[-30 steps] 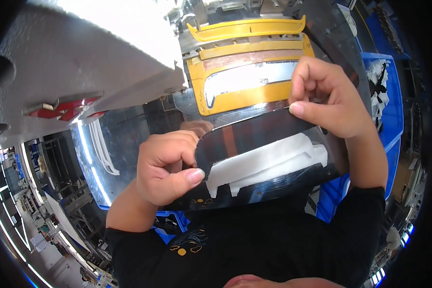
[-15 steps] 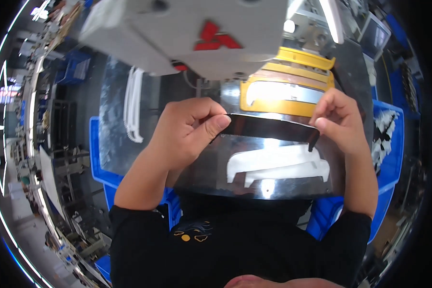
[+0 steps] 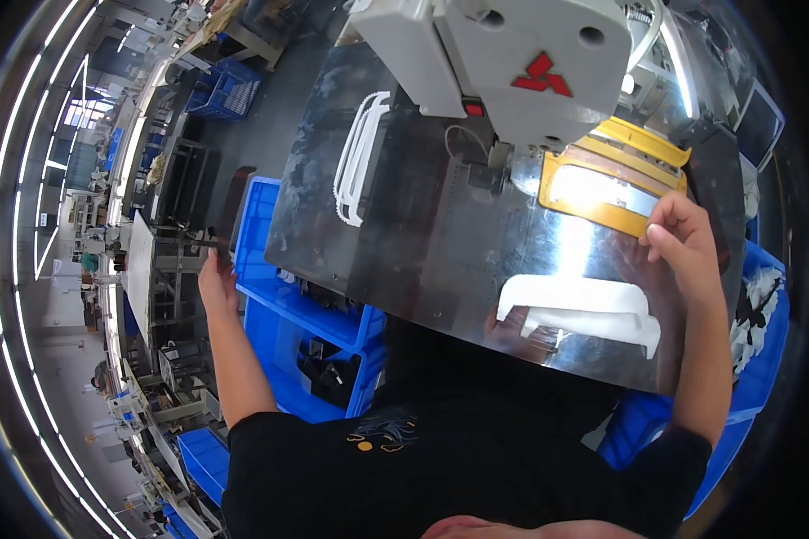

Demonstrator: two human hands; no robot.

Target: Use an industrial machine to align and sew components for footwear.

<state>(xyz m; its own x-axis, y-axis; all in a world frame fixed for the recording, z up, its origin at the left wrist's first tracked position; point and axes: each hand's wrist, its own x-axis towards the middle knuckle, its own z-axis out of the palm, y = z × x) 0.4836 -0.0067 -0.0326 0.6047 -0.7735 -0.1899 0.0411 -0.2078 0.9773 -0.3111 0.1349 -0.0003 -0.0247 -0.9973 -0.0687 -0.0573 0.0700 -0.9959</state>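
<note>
My left hand (image 3: 217, 283) is stretched far to the left, beside the outer wall of a blue bin (image 3: 259, 216). Its fingers look apart, and no held thing shows in them. On the other side, my right hand (image 3: 683, 238) has thumb and forefinger drawn together in a pinch. Those fingertips overlap the lower right corner of a yellow frame (image 3: 593, 209); whether they grip anything is hidden. Nearer me on the shiny metal table (image 3: 404, 260) lie two white curved strips (image 3: 575, 296), partly overlapping. The black strip cannot be made out now.
A grey machine head (image 3: 530, 90) with a red emblem hangs over the table. More white strips (image 3: 361, 162) lie at the table's left. Below, a blue bin (image 3: 283, 359) contains dark pieces. White and black scraps (image 3: 755, 305) fill another bin at right.
The black strip has left both hands. My left hand has swung far left past the table edge, while the right stays near the yellow frame. The view has turned left.
</note>
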